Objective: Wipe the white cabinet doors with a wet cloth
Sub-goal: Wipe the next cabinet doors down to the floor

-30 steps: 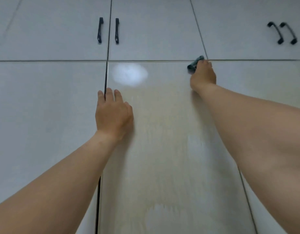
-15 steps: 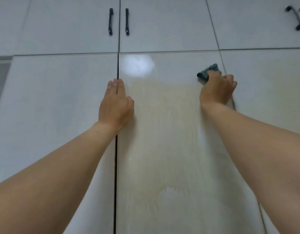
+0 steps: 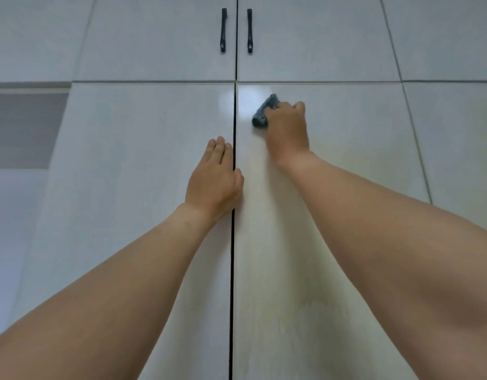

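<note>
Your right hand (image 3: 287, 127) is closed around one bunched blue-grey cloth (image 3: 264, 111), fingers curled over it, and presses it against the upper left part of the tall glossy white cabinet door on the right (image 3: 346, 149). The cloth sticks out past your knuckles, up and to the left, just beside a bright round light reflection (image 3: 237, 101) that straddles the seam. Faint streaks and a paler patch show lower down on this same door, between your two forearms; whether that is moisture you cannot tell for certain.

Your left hand (image 3: 213, 179) lies flat and empty on the tall glossy white cabinet door on the left (image 3: 127, 174), fingers straight and together, pointing up, thumb edge touching the dark vertical gap (image 3: 232, 270) between the two doors.

Count of doors: two tall lower ones at centre, two smaller white upper doors above them, and part of a further panel column at the right edge. Two slim black bar handles (image 3: 223, 30) hang upright on the upper pair, one on each side of the seam, near each other but apart. The lower doors show none within view.

At the far left, one grey recessed rectangular panel (image 3: 25, 130) sits beside the left door.
</note>
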Tool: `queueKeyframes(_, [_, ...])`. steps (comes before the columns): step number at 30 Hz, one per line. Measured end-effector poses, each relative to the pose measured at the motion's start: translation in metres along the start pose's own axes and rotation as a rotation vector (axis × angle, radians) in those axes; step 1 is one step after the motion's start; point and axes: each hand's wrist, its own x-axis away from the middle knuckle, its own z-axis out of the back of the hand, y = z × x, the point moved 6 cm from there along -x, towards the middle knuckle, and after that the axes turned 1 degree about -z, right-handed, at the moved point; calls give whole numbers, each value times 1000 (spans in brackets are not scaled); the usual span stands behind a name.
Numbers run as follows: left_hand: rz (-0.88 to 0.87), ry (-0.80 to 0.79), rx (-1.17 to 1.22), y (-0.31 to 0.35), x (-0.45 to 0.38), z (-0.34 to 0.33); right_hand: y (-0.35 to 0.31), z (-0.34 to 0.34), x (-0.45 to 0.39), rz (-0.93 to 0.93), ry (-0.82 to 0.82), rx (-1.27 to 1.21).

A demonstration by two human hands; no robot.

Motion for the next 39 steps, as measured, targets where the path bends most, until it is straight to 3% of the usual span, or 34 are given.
queueKeyframes(3, [-28, 51, -11, -3, 0, -4, -38, -7, 32, 315, -137, -74])
queueKeyframes(5, [-20, 34, -24, -4, 1, -6, -19, 0, 43, 348, -99, -106])
queueKeyframes(7, [-10, -12, -25, -2, 0, -8, 28, 14, 41, 156, -22, -25])
queueKeyframes(10, [-7, -17, -43, 6, 3, -6, 106, 40, 41, -431, 160, -120])
queueKeyframes(11, [0, -8, -40, 12, 6, -6, 111, 38, 43, -543, 178, -167])
queueKeyframes(12, [12, -12, -25, 19, 10, -5, 94, 34, 42, -475, 139, -136])
queueKeyframes(15, [67, -56, 24, 43, 17, -13, 17, 13, 57, 20, -88, -154])
queueKeyframes(17, [125, -79, 36, 55, 18, -18, 3, 14, 70, 281, -176, -127])
queueKeyframes(18, [156, -100, 38, 58, 17, -20, 16, 20, 67, 316, -158, -93])
queueKeyframes(20, [211, -113, 30, 62, 16, -25, 74, 29, 60, 223, -81, 23])
queueKeyframes(23, [229, -97, 20, 65, 19, -28, 192, 57, 63, -392, 80, 92])
queueKeyframes(25, [226, -84, 20, 63, 20, -28, 226, 65, 78, -738, 156, -63])
queueKeyframes(27, [220, -80, 8, 65, 20, -28, 206, 66, 82, -702, 136, -199])
queueKeyframes(30, [246, -85, -8, 68, 21, -27, 144, 51, 83, -42, -53, -179])
queueKeyframes(31, [252, -86, -14, 70, 21, -27, 145, 47, 87, 42, -103, -157])
queueKeyframes(33, [263, -87, -17, 70, 21, -28, 175, 51, 85, -25, -44, -117])
queueKeyframes(35, [266, -95, -24, 70, 20, -29, 220, 71, 95, -324, 79, -30])
queueKeyframes(37, [255, -97, -33, 69, 20, -29, 236, 83, 111, -554, 102, -32])
queueKeyframes(39, [244, -116, -19, 69, 20, -28, 203, 80, 116, -505, 75, -51])
